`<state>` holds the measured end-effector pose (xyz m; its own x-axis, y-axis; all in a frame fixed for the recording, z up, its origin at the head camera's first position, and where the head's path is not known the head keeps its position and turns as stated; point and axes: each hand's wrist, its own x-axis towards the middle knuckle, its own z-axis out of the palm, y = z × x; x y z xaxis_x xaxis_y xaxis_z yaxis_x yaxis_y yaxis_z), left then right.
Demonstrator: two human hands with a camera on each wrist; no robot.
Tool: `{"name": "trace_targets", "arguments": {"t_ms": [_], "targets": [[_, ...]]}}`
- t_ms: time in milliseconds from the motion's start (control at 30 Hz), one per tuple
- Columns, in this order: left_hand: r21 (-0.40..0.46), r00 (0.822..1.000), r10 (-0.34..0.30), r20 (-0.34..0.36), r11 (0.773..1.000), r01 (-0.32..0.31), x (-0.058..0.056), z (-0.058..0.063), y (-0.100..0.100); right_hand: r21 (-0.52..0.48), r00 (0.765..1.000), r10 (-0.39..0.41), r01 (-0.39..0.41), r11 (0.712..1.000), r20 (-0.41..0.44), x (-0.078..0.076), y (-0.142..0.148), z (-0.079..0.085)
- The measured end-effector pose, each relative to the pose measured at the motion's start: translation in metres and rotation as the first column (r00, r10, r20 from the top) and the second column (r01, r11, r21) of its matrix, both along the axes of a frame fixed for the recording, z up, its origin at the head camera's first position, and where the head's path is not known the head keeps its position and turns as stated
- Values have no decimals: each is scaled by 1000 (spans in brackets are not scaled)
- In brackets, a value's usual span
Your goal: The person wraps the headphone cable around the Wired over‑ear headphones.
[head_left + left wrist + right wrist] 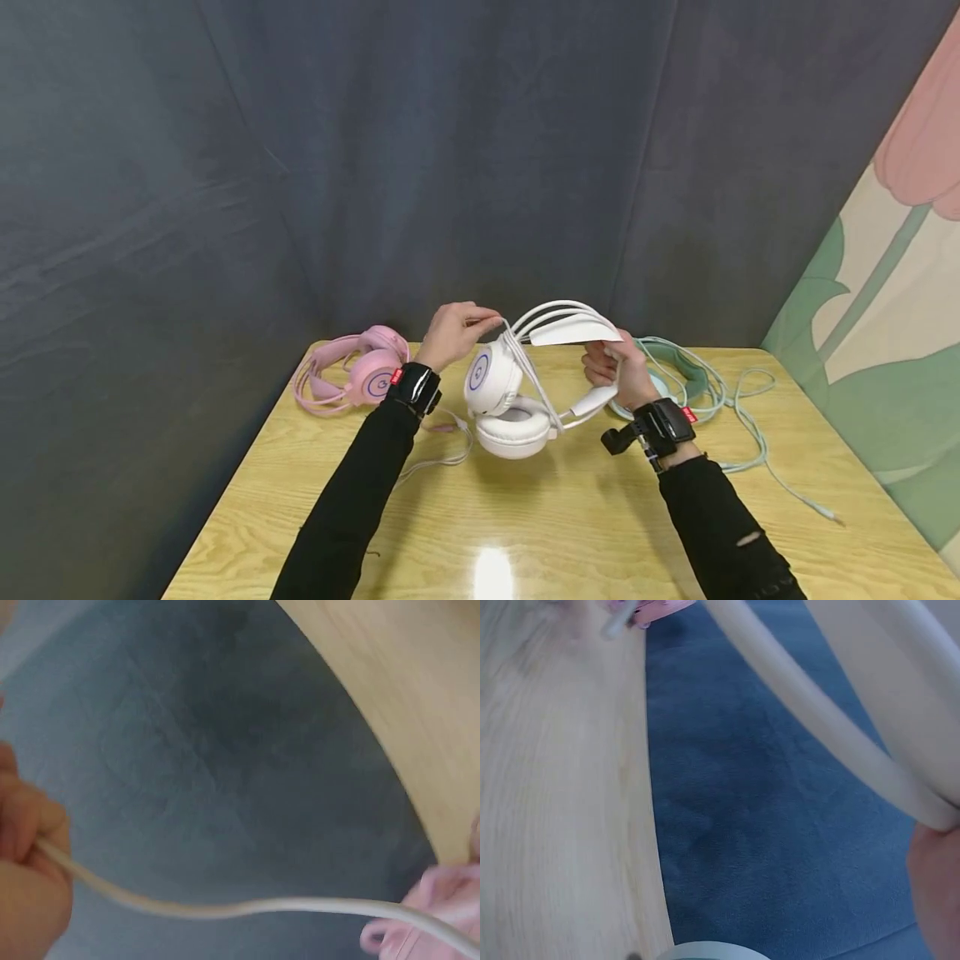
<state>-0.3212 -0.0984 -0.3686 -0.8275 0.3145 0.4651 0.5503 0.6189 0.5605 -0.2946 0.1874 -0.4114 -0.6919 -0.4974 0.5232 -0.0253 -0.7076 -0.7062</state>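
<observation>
White headphones [514, 432] are held up over the wooden table, ear cups toward the left and headband toward the right. My right hand [624, 368] grips the headband [573, 329]. At the far side of the ear cups, my left hand [456, 335] pinches the white cable [225, 908] between thumb and fingers. Part of that cable runs around the band and cup; a loose length [442, 461] lies on the table at left. In the right wrist view, the white band [817, 720] crosses above a small part of my hand [939, 889].
Pink headphones [371, 375] lie at the table's back left. Mint green headphones [686, 375] sit at the back right, partly behind my right hand, their cable [761, 442] trailing forward. A dark curtain [465, 167] hangs behind the table [570, 533]; a floral panel [885, 333] stands right.
</observation>
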Motion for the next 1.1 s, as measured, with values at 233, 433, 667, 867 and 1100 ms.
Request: {"name": "trace_targets", "arguments": {"t_ms": [233, 433, 667, 867, 1100], "targets": [[229, 948, -214, 236, 960, 160, -5, -21, 1, -131, 979, 200, -193, 972, 36, -2, 9, -4], [232, 973, -159, 165, 965, 119, -6, -43, 0, -276, 932, 302, -242, 930, 202, -2, 8, -5], [84, 996, -1, 87, 996, -6, -1, -64, -1, -396, 851, 332, -163, 904, 407, -1, 8, 5], [-51, 996, 27, 80, 998, -23, 5, -77, 4, -436, 757, 324, -58, 898, 568, 0, 10, 13], [-402, 991, -68, -113, 916, 17, 21, -85, 24, -352, 603, 118, 286, 891, 789, -1, -2, 30]]}}
